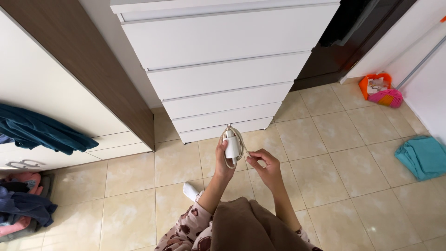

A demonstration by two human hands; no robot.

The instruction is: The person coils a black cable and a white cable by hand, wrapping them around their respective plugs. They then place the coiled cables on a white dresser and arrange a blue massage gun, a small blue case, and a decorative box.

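Head view, looking down at the floor [325, 153] w/ beige tiles. Left hand [223, 155] holds a white charger block [231, 145] upright, fingers closed round its body, prob. to keep it steady while the cable gets handled. The white cable [240, 139] is looped around the block, so it sits as a tidy bundle rather than dangling. Right hand [265, 167] is just beside it, thumb and forefinger pinched on a bit of the cable near the loop's lower right; rest of the fingers curled. Both hands are raised in front of the body, apart from any surface.

Behind: white chest of drawers [223, 69], all drawers shut. Teal cloth [39, 130] hangs over the cupboard at left, clothes pile [23, 204] below it. Turquoise cloth [423, 155] lies on the tiles at right, orange dustpan w/ pink brush [381, 90] by the far wall.
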